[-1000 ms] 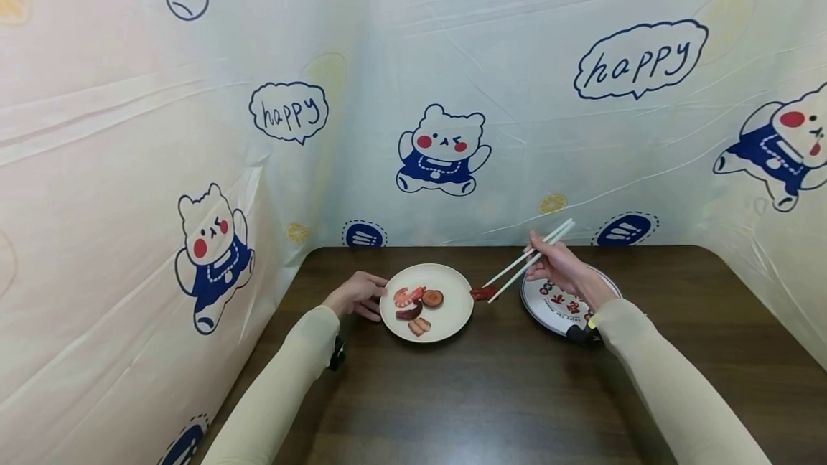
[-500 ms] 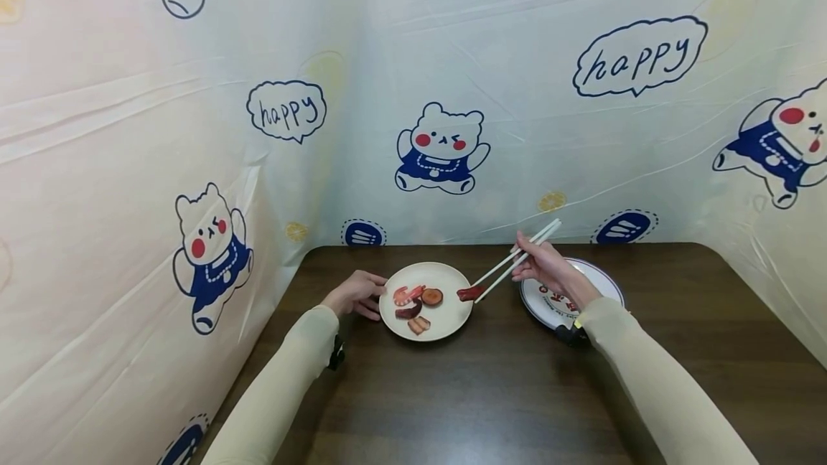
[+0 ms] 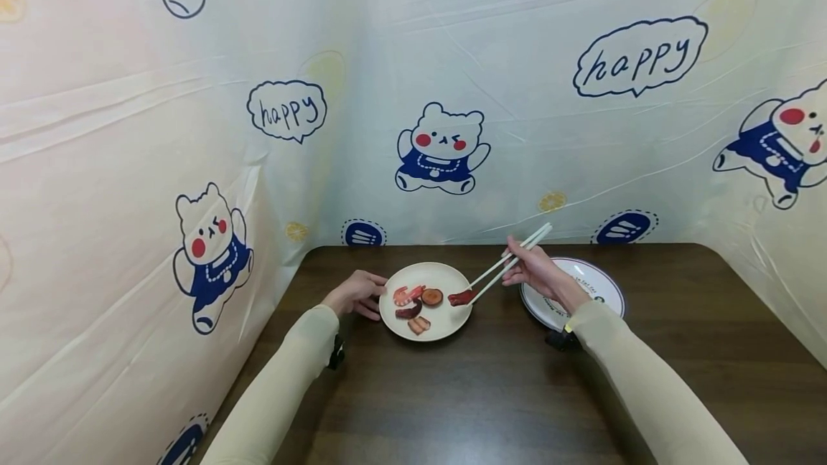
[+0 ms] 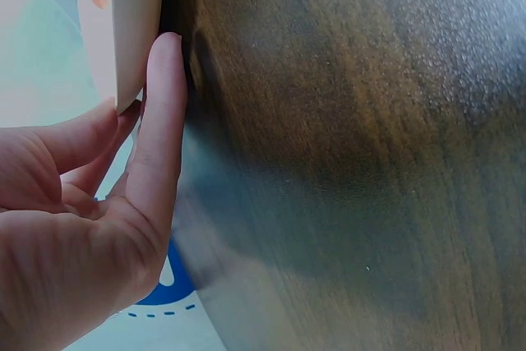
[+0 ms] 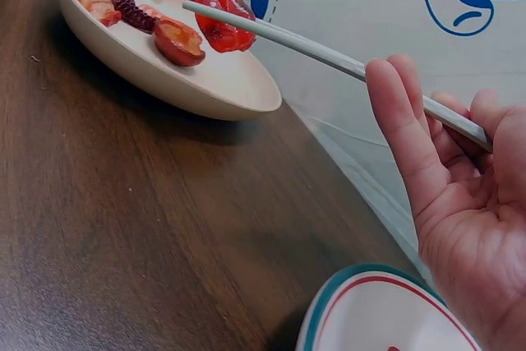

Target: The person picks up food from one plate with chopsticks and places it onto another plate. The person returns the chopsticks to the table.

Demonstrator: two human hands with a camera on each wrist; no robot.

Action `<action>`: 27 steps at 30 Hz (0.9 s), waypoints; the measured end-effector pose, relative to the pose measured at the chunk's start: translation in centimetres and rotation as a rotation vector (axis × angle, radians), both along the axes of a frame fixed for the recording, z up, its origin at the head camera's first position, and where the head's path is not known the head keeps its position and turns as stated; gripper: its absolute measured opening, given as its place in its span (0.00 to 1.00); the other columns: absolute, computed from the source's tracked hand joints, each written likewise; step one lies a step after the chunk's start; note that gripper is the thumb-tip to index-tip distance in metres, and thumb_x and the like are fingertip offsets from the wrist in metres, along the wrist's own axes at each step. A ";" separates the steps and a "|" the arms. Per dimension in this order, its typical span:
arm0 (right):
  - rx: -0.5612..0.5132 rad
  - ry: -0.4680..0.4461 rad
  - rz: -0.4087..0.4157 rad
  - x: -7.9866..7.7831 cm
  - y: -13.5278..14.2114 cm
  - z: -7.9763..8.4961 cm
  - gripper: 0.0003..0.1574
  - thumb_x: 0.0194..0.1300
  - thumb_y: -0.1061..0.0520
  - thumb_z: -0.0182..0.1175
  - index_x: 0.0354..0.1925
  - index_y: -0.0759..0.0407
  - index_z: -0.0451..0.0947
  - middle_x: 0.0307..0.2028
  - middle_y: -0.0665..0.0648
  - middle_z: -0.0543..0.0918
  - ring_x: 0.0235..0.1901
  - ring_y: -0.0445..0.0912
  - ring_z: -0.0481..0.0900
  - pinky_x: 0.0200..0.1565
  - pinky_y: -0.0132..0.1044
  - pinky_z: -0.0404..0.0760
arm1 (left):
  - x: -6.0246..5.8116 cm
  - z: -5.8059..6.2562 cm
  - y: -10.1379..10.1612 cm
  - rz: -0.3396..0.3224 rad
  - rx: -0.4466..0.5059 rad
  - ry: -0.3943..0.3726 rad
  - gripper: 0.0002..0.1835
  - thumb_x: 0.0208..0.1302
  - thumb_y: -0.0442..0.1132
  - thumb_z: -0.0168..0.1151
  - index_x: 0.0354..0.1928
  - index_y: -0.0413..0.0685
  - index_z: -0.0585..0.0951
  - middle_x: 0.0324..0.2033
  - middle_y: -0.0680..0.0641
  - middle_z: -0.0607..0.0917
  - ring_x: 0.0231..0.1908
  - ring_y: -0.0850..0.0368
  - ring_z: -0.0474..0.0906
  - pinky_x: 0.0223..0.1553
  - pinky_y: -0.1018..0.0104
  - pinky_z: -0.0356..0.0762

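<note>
My left hand grips the left rim of a cream plate, thumb on the edge and fingers at its underside in the left wrist view. My right hand holds white chopsticks. Between their tips is a glossy dark-red piece of food, over the plate's right side. On the plate lie a pink shrimp, a round brown slice, a dark purple curved piece and a streaky pinkish-brown piece like bacon.
A white printed plate with a coloured rim stands on the right, partly hidden by my right hand and wrist. Both plates are on a dark wooden table. A curtain with cartoon bears hangs behind and along the left.
My right hand has moved left with the chopsticks, carrying the red piece from the cream plate's right edge to over its inside. My left hand has stayed at the rim.
</note>
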State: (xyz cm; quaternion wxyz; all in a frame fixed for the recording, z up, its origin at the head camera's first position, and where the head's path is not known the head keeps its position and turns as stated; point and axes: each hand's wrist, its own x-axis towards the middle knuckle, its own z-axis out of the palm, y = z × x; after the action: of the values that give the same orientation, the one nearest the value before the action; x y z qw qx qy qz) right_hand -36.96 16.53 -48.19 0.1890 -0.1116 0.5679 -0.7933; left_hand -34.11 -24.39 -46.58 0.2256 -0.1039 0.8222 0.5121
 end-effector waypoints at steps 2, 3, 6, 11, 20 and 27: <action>0.000 -0.003 -0.003 0.0 -0.3 0.0 0.28 0.85 0.44 0.47 0.44 0.68 0.74 0.28 0.58 0.84 0.25 0.47 0.88 0.36 0.42 0.92 | 0.0 0.0 0.0 0.001 0.000 0.001 0.23 0.79 0.33 0.57 0.72 0.37 0.76 0.54 0.37 0.84 0.36 0.47 0.88 0.37 0.51 0.92; -0.002 -0.008 -0.008 0.0 -0.4 -0.1 0.28 0.85 0.44 0.47 0.44 0.69 0.74 0.28 0.58 0.84 0.24 0.47 0.88 0.36 0.42 0.92 | 0.0 0.0 0.0 0.001 0.000 0.002 0.23 0.79 0.33 0.57 0.72 0.37 0.76 0.54 0.37 0.84 0.36 0.47 0.88 0.37 0.51 0.92; -0.005 -0.019 -0.018 0.1 -0.9 -0.1 0.28 0.86 0.44 0.46 0.44 0.69 0.73 0.28 0.59 0.83 0.23 0.48 0.88 0.35 0.43 0.92 | -0.1 0.0 0.0 0.005 0.002 -0.001 0.22 0.79 0.32 0.57 0.72 0.38 0.76 0.53 0.37 0.85 0.35 0.47 0.88 0.37 0.51 0.92; 0.013 -0.017 -0.024 0.1 -1.7 -0.2 0.27 0.86 0.45 0.46 0.41 0.66 0.74 0.26 0.59 0.83 0.23 0.48 0.87 0.35 0.43 0.92 | -0.1 0.0 -0.1 0.005 0.007 -0.002 0.22 0.79 0.32 0.57 0.71 0.38 0.77 0.53 0.38 0.85 0.35 0.48 0.88 0.37 0.51 0.92; 0.035 -0.010 -0.023 0.1 -3.0 -0.9 0.29 0.86 0.44 0.47 0.43 0.71 0.72 0.25 0.61 0.83 0.23 0.49 0.87 0.35 0.45 0.92 | -0.2 0.1 -0.2 0.000 0.000 0.000 0.22 0.80 0.33 0.57 0.71 0.38 0.77 0.53 0.38 0.85 0.35 0.48 0.89 0.37 0.52 0.92; 0.054 0.006 -0.030 0.2 -3.7 -1.4 0.31 0.86 0.44 0.48 0.44 0.75 0.71 0.26 0.64 0.83 0.23 0.49 0.87 0.34 0.47 0.92 | 0.1 0.2 0.0 -0.008 0.001 0.000 0.22 0.79 0.33 0.57 0.71 0.37 0.76 0.54 0.37 0.85 0.36 0.46 0.89 0.37 0.52 0.92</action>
State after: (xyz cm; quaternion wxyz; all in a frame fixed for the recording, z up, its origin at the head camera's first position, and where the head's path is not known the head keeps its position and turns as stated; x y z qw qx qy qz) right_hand -36.73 12.85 -49.58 0.1782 -0.1001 0.5911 -0.7802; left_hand -34.04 -24.41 -46.41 0.2274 -0.1005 0.8223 0.5118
